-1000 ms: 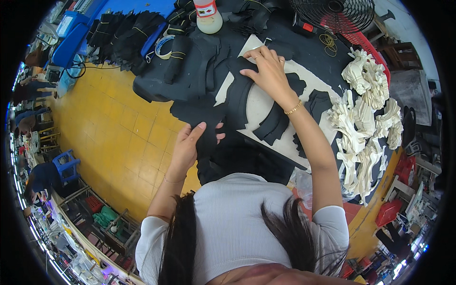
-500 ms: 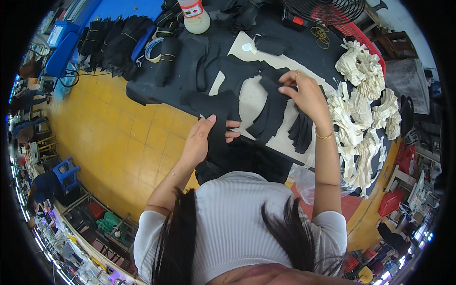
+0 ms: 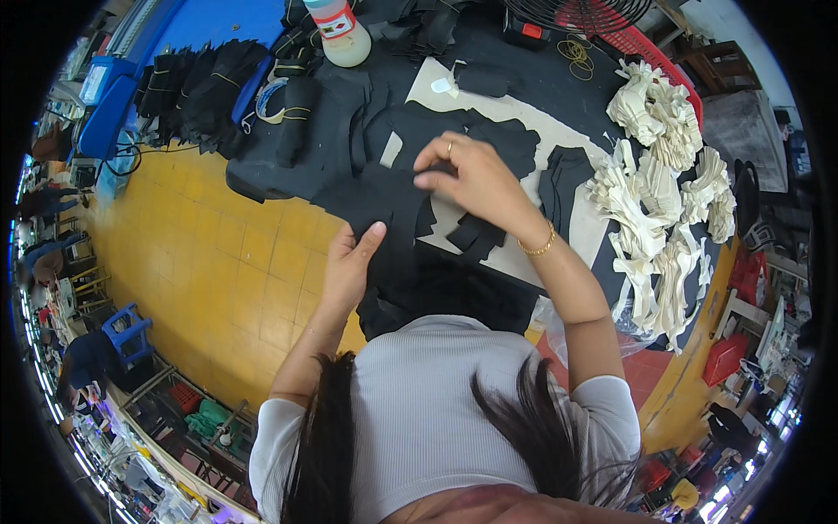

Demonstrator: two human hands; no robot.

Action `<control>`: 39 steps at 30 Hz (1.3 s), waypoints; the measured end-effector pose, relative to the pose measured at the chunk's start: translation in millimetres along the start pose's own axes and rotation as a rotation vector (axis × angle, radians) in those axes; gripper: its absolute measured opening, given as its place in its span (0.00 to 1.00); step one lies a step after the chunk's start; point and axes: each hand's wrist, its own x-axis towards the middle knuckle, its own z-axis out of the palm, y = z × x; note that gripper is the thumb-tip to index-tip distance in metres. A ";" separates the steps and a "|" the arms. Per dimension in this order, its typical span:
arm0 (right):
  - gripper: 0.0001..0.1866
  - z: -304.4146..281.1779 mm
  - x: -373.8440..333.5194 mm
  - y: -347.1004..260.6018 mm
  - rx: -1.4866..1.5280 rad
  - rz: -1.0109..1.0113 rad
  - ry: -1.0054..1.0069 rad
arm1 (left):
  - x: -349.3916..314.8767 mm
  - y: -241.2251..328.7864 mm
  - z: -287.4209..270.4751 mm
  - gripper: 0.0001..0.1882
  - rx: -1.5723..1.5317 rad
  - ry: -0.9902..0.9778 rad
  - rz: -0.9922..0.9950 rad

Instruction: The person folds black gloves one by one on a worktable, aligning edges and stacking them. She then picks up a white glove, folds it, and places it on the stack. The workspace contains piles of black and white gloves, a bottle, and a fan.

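My left hand (image 3: 351, 262) grips a black fabric piece (image 3: 371, 203) at the table's front edge, thumb on top and fingers hidden beneath. Over that piece's right side, my right hand (image 3: 476, 183) closes thumb and forefinger on black fabric; where one layer ends and another begins is hard to make out. Under and beyond my hands, more black cut pieces (image 3: 506, 144) lie on a cream sheet (image 3: 589, 218) with a cut-out outline. A short stack of narrow black pieces (image 3: 563, 183) rests on the sheet's right part.
Bundles of cream strips (image 3: 655, 188) cover the table's right side. At the back stand a bottle (image 3: 347, 48) of pale liquid, a black fan guard (image 3: 580, 10) and a red basket (image 3: 668, 61). Banded black bundles (image 3: 205, 83) and a tape roll (image 3: 271, 100) lie left.
My right hand has moved left from the pieces on the cream sheet to the black piece in my left hand. My left hand has shifted slightly left and nearer.
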 end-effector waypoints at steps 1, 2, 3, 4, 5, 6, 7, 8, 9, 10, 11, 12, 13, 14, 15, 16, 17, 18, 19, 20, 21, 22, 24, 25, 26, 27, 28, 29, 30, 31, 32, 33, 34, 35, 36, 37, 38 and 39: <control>0.10 -2.2 7.0 5.9 -0.062 0.044 0.055 | -2.0 2.2 -6.7 0.14 0.011 -0.021 -0.016; 0.10 -4.0 16.8 13.2 -0.075 0.036 0.111 | -3.4 3.7 -10.4 0.14 -0.050 -0.050 0.033; 0.11 -7.3 27.2 20.5 -0.131 0.035 0.156 | -5.2 5.9 -13.2 0.15 -0.084 -0.033 0.033; 0.12 -9.4 34.5 26.6 -0.188 0.065 0.198 | -7.5 8.9 -15.5 0.15 -0.122 -0.016 0.036; 0.13 -8.7 35.9 30.1 -0.346 -0.031 0.303 | -9.9 13.2 -18.3 0.17 -0.097 -0.015 0.058; 0.13 -9.1 38.6 32.3 -0.504 -0.100 0.405 | -12.0 16.9 -19.2 0.17 -0.068 -0.003 0.054; 0.14 -9.3 41.2 32.5 -0.677 -0.093 0.463 | -14.3 19.9 -19.1 0.17 -0.049 0.001 0.068; 0.14 -8.8 39.6 30.1 -0.479 -0.122 0.413 | -16.8 21.8 -17.6 0.16 -0.043 -0.003 0.097; 0.15 -8.0 34.6 25.7 -0.297 -0.067 0.316 | -17.7 22.8 -15.2 0.16 -0.046 -0.027 0.081; 0.15 -6.6 29.0 19.5 -0.117 0.006 0.221 | -16.4 23.6 -12.1 0.16 -0.054 -0.066 0.083; 0.16 -4.5 23.9 12.6 0.009 0.046 0.067 | -14.7 24.2 -8.7 0.16 -0.057 -0.096 0.068; 0.16 -3.2 15.5 5.0 0.127 0.001 -0.027 | -13.2 24.0 -5.2 0.15 -0.063 -0.147 0.096; 0.16 -0.1 7.8 -1.9 0.147 0.070 -0.069 | -11.8 23.1 -1.2 0.15 -0.065 -0.185 0.106; 0.16 1.7 0.8 -7.4 0.212 0.037 -0.097 | -10.6 21.8 2.6 0.15 -0.068 -0.226 0.115; 0.16 1.8 -4.4 -10.6 0.228 0.107 -0.103 | -10.1 20.3 6.0 0.15 -0.090 -0.243 0.118; 0.16 1.7 -7.7 -12.1 0.222 0.197 -0.083 | -9.2 19.5 8.3 0.14 -0.055 -0.253 0.117; 0.16 1.2 -10.9 -12.4 0.244 0.216 -0.058 | -8.5 18.8 9.9 0.14 -0.033 -0.274 0.134; 0.16 -0.8 -13.7 -11.2 0.248 0.300 -0.041 | -8.1 18.3 11.0 0.14 -0.017 -0.300 0.156; 0.14 -5.7 -17.4 -9.2 0.253 0.285 -0.017 | -7.7 18.3 11.5 0.15 0.071 -0.271 0.158; 0.13 -11.5 -20.9 -6.1 0.206 0.215 0.011 | -7.3 18.8 11.3 0.15 0.153 -0.250 0.166; 0.13 -18.7 -23.7 -2.4 0.153 0.178 0.037 | -6.8 19.4 11.4 0.16 0.245 -0.204 0.126; 0.12 -26.9 -26.1 1.8 0.116 0.111 0.056 | -6.7 20.3 11.2 0.16 0.178 -0.260 0.159; 0.10 -51.0 -30.2 12.0 -0.124 0.146 0.048 | -8.4 22.5 10.6 0.17 0.059 -0.309 0.129; 0.11 -61.8 -30.8 16.9 -0.237 0.215 0.060 | -9.6 23.6 10.7 0.18 0.063 -0.302 0.121; 0.12 -67.0 -31.6 20.7 -0.364 0.280 0.083 | -11.1 24.4 11.2 0.18 0.062 -0.295 0.112; 0.13 -67.0 -33.3 23.0 -0.528 0.186 0.148 | -12.4 25.1 11.8 0.19 0.063 -0.291 0.102; 0.14 -65.6 -34.2 23.8 -0.716 0.133 0.222 | -12.9 25.6 12.7 0.19 0.041 -0.289 0.067; 0.16 -61.7 -35.0 23.0 -0.905 0.145 0.276 | -12.9 25.7 13.9 0.20 0.018 -0.290 0.034; 0.17 -55.3 -34.2 21.2 -0.616 0.073 0.228 | -12.6 25.1 15.4 0.20 -0.017 -0.300 0.014; 0.18 -45.0 -31.8 18.1 -0.325 0.070 0.159 | -11.8 24.0 17.0 0.20 0.034 -0.316 0.026; 0.19 -33.7 -29.2 13.5 -0.033 0.067 0.091 | -10.3 22.8 18.3 0.20 0.076 -0.344 0.053; 0.20 -23.0 -28.2 7.3 0.100 0.104 0.036 | -8.6 21.5 19.1 0.20 0.119 -0.372 0.081; 0.21 -13.6 -25.9 1.4 0.242 0.108 -0.024 | -7.5 19.9 19.2 0.20 0.121 -0.376 0.085; 0.18 -8.0 -20.9 -2.6 0.283 0.166 -0.044 | -7.1 18.0 18.6 0.20 0.123 -0.378 0.090; 0.16 -7.2 -16.2 -4.7 0.242 0.223 -0.051 | -7.3 15.8 17.4 0.20 0.123 -0.371 0.088; 0.15 -8.2 -9.6 -4.4 0.209 0.252 -0.069 | -7.7 13.9 15.2 0.20 0.085 -0.351 0.126; 0.13 -9.9 -2.4 -2.3 0.202 0.202 -0.072 | -8.4 12.0 12.6 0.20 0.044 -0.324 0.158; 0.11 -8.0 5.1 1.2 0.192 0.171 0.011 | -9.0 10.1 9.8 0.20 0.001 -0.304 0.188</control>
